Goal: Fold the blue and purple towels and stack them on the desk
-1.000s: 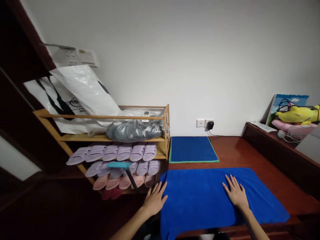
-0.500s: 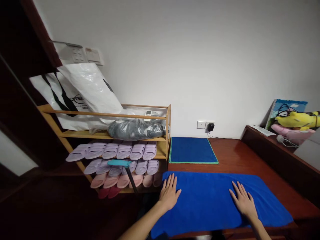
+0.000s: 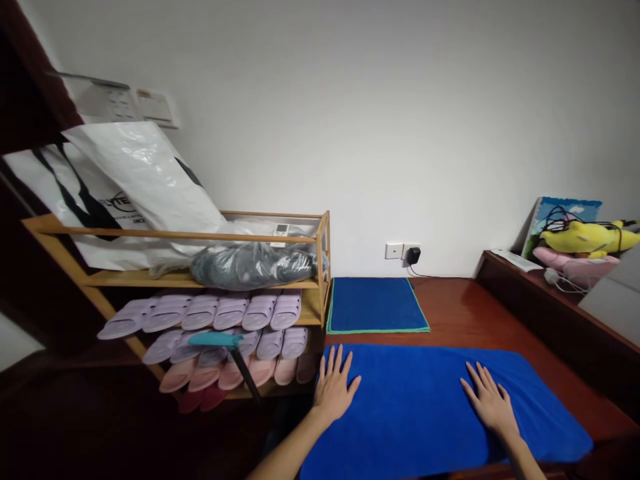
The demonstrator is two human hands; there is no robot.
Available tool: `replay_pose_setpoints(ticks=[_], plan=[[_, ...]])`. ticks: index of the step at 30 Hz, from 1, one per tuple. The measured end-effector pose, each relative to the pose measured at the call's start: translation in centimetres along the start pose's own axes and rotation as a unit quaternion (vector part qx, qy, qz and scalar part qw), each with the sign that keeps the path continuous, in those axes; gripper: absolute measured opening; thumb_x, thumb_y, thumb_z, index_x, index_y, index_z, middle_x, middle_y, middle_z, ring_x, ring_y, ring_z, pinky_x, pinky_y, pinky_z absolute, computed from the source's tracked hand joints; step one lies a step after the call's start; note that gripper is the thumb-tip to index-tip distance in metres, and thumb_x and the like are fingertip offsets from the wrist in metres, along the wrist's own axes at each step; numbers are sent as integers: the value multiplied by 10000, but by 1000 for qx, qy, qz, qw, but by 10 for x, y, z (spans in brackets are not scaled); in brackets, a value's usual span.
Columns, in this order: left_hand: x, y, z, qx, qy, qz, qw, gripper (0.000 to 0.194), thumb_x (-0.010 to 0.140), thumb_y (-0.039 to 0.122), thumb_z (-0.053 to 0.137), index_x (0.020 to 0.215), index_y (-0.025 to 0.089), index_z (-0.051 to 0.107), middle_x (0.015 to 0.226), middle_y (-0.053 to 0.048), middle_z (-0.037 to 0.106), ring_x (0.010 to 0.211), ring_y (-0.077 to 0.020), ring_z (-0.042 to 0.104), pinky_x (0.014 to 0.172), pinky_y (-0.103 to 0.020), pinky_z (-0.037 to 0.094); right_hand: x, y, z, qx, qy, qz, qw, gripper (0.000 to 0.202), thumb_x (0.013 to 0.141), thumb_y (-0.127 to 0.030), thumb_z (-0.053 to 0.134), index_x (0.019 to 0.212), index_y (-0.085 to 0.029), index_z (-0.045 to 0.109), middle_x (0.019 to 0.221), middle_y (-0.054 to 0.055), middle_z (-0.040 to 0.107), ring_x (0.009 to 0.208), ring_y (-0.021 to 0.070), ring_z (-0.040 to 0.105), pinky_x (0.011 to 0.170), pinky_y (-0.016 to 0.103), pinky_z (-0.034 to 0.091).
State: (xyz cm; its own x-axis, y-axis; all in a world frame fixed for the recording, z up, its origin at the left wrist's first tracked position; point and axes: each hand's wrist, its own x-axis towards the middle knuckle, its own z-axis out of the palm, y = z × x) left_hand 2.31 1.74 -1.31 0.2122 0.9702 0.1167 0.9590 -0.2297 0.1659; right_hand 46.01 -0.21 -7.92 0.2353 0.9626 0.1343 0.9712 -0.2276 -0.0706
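A bright blue towel (image 3: 410, 407) lies spread over the front of the reddish-brown wooden tabletop (image 3: 460, 307). My left hand (image 3: 334, 387) rests flat on its left part, fingers apart. Toward the towel's right side, my right hand (image 3: 490, 400) also lies flat with spread fingers. Some small wrinkles show in the fabric to the right of that hand. Behind the towel, near the wall, is a darker blue folded cloth (image 3: 377, 305) with green edging, which neither hand touches.
On the left stands a wooden shoe rack (image 3: 323, 267) with rows of slippers (image 3: 233, 310) and white bags (image 3: 145, 180) on top. A blue-topped stick (image 3: 215, 339) leans before it. A black plug (image 3: 413, 255) sits in the wall socket. Rightward, a raised ledge (image 3: 530, 293) bears a yellow plush toy (image 3: 580, 239).
The view has shifted slightly, so the rack and the folded cloth appear a little further left. Both hands stay flat on the towel in nearly the same places.
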Motion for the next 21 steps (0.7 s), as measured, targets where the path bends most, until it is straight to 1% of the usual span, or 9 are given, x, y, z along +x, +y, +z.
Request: replay_pose_setpoints(ticks=[4, 10, 12, 14, 16, 17, 19, 20, 21], plan=[[5, 1, 2, 6, -6, -13, 1000, 658, 877, 620, 226, 1434, 271, 220, 1533, -68, 122, 1395, -314, 44, 1106, -582, 79, 14, 3, 4, 3, -8, -1, 1000, 686, 831, -647, 213, 1436, -323, 201, 1521, 2, 209, 1396, 183, 138, 1088, 462, 195], [18, 1, 6, 10, -1, -15, 1000, 629, 888, 599, 214, 1432, 284, 220, 1532, -50, 146, 1398, -298, 64, 1111, -562, 92, 31, -3, 5, 20, -11, -1, 1000, 681, 834, -623, 246, 1437, -310, 205, 1522, 11, 209, 1399, 183, 120, 1097, 457, 181], [23, 1, 6, 11, 0, -21, 1000, 598, 899, 572, 207, 1427, 291, 237, 1529, -42, 168, 1398, -288, 85, 1111, -554, 108, 38, -5, 2, 48, -23, -1, 999, 689, 824, -633, 263, 1433, -312, 221, 1521, 12, 212, 1398, 191, 122, 1100, 470, 168], [26, 0, 6, 11, 5, -25, 1000, 577, 908, 549, 203, 1423, 293, 248, 1523, -39, 194, 1397, -277, 105, 1111, -545, 124, 47, -2, -3, 101, -46, -1, 994, 683, 819, -644, 251, 1420, -320, 259, 1515, 12, 231, 1394, 193, 148, 1095, 476, 181], [25, -2, 6, 13, 19, -23, 999, 562, 917, 523, 207, 1426, 288, 236, 1521, -42, 203, 1396, -261, 121, 1115, -528, 135, 56, 10, -6, 152, -45, 10, 987, 676, 820, -648, 215, 1402, -316, 307, 1504, 19, 262, 1387, 190, 178, 1081, 469, 220], [23, -3, 6, 14, 29, -17, 999, 552, 923, 506, 210, 1430, 289, 220, 1522, -41, 196, 1396, -251, 125, 1119, -517, 138, 59, 18, -5, 161, -29, 22, 986, 681, 819, -648, 199, 1394, -306, 327, 1500, 28, 272, 1386, 191, 185, 1074, 471, 235], [19, -6, 5, 14, 41, -1, 999, 532, 931, 475, 219, 1434, 305, 183, 1526, -29, 173, 1396, -236, 128, 1124, -501, 144, 64, 37, 0, 143, 16, 58, 988, 704, 811, -650, 186, 1392, -282, 338, 1500, 60, 270, 1386, 214, 186, 1060, 502, 243], [16, -7, 5, 14, 38, 7, 999, 527, 932, 472, 227, 1434, 318, 170, 1527, -22, 167, 1395, -234, 133, 1124, -499, 151, 65, 47, 5, 123, 29, 78, 989, 714, 807, -650, 187, 1398, -275, 330, 1502, 79, 259, 1387, 231, 182, 1054, 526, 236], [14, -8, 4, 13, 31, 14, 999, 529, 930, 481, 237, 1432, 329, 162, 1525, -17, 168, 1394, -235, 138, 1123, -499, 160, 66, 56, 11, 103, 28, 93, 990, 718, 806, -645, 189, 1407, -273, 314, 1506, 93, 244, 1388, 244, 176, 1049, 548, 229]])
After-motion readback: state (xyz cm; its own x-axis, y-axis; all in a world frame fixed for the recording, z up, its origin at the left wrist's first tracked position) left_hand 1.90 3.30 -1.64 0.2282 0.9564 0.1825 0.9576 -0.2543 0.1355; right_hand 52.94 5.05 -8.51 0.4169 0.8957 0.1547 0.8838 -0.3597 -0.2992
